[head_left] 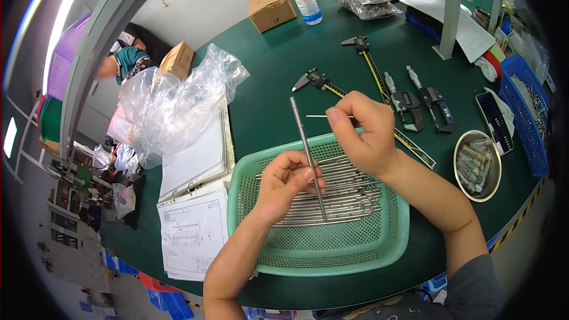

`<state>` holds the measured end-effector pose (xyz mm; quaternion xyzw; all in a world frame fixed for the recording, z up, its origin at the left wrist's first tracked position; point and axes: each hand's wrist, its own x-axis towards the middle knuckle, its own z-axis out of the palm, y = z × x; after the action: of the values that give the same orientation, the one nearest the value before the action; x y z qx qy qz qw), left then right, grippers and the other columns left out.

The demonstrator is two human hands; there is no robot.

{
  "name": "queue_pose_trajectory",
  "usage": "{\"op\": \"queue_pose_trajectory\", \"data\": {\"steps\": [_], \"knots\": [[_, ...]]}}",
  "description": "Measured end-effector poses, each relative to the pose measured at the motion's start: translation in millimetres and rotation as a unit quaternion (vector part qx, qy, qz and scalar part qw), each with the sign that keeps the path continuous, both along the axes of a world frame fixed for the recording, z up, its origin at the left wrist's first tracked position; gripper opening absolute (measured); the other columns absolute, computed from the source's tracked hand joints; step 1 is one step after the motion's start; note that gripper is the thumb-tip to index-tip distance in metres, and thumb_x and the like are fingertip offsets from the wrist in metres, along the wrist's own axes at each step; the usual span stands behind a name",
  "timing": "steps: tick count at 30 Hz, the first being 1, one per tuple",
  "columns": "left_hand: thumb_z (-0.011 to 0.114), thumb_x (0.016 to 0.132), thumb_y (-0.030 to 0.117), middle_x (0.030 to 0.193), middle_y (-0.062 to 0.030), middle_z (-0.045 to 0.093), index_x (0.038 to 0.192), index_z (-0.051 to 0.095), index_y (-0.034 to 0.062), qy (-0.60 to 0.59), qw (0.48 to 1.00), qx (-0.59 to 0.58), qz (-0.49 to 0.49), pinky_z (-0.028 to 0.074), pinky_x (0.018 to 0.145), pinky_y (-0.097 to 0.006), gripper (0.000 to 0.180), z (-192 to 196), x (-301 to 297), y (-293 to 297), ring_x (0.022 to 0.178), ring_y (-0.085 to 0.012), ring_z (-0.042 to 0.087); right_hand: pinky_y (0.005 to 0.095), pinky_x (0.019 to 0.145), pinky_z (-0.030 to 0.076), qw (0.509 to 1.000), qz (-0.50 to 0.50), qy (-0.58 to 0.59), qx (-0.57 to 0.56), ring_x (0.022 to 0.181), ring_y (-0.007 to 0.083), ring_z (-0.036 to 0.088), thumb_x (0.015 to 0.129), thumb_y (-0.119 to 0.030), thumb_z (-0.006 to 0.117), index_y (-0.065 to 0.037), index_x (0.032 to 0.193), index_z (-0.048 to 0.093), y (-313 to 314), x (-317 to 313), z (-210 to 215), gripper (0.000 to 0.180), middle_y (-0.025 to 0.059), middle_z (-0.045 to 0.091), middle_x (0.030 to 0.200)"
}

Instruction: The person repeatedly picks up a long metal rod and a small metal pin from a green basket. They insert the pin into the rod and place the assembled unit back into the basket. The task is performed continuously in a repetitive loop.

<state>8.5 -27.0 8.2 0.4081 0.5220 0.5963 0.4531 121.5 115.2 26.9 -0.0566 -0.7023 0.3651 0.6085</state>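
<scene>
A long steel rod (pixel 307 155) is pinched upright at centre frame by the closed fingers of the left hand (pixel 287 182); its lower end crosses the pile of similar rods (pixel 349 192) lying in the green perforated basket (pixel 332 255). A thin pin (pixel 317 117) is gripped sideways by the closed fingertips of the right hand (pixel 364 133), its inner end hidden behind them. Calipers (pixel 317 80) and micrometers (pixel 415 106) lie at upper right, partly covered by that hand. Crumpled clear plastic (pixel 172 104) conceals the binder's top at left.
</scene>
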Motion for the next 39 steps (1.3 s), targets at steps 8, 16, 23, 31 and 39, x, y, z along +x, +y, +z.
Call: {"op": "queue_pose_trajectory", "data": {"steps": [8,16,23,31,39], "knots": [[0.057,0.086,0.013,0.085,-0.0091,0.055,0.095,0.048,0.0021,-0.021,0.999,0.013,-0.027,0.053,0.062,-0.028,0.017,0.5,8.2,-0.3,0.073,-0.0172,0.061,0.0251,0.039,0.032,1.000,0.002,-0.006,-0.001,0.040,0.0105,0.043,0.079,-0.006,0.058,-0.002,0.066,0.051,4.1,-1.8,-2.1,0.015,0.0050,0.048,0.051],[0.057,0.085,0.013,0.086,-0.0095,0.054,0.095,0.047,0.0016,-0.022,0.999,0.018,-0.031,0.053,0.061,-0.029,0.018,2.4,6.9,-2.7,0.072,-0.0171,0.060,0.0247,0.039,0.032,1.000,0.013,0.020,-0.009,0.041,0.0098,0.042,0.079,-0.005,0.058,-0.002,0.065,0.051,2.6,-1.1,0.1,0.016,0.0043,0.047,0.050],[0.057,0.085,0.013,0.087,-0.0096,0.054,0.095,0.047,0.0014,-0.026,0.999,0.009,-0.042,0.053,0.061,-0.029,0.019,1.3,7.8,-3.8,0.072,-0.0166,0.059,0.0245,0.039,0.032,1.000,0.022,-0.009,0.000,0.041,0.0097,0.041,0.079,-0.005,0.057,-0.003,0.065,0.051,2.6,-2.3,-2.2,0.016,0.0040,0.047,0.050],[0.057,0.085,0.014,0.087,-0.0093,0.054,0.094,0.047,0.0023,-0.023,0.999,0.011,-0.026,0.053,0.060,-0.029,0.018,4.2,7.8,-4.5,0.072,-0.0161,0.059,0.0244,0.039,0.032,1.000,0.022,0.019,-0.008,0.041,0.0092,0.042,0.079,-0.005,0.057,-0.003,0.064,0.050,3.3,-2.3,-1.8,0.016,0.0035,0.047,0.050],[0.057,0.085,0.013,0.087,-0.0094,0.055,0.094,0.047,0.0023,-0.026,0.999,0.008,-0.035,0.053,0.060,-0.027,0.017,2.7,8.6,-3.7,0.073,-0.0168,0.060,0.0247,0.039,0.033,1.000,0.007,-0.009,-0.009,0.041,0.0099,0.044,0.077,-0.006,0.059,-0.003,0.063,0.050,1.7,-0.4,0.2,0.016,0.0041,0.048,0.049]]}}
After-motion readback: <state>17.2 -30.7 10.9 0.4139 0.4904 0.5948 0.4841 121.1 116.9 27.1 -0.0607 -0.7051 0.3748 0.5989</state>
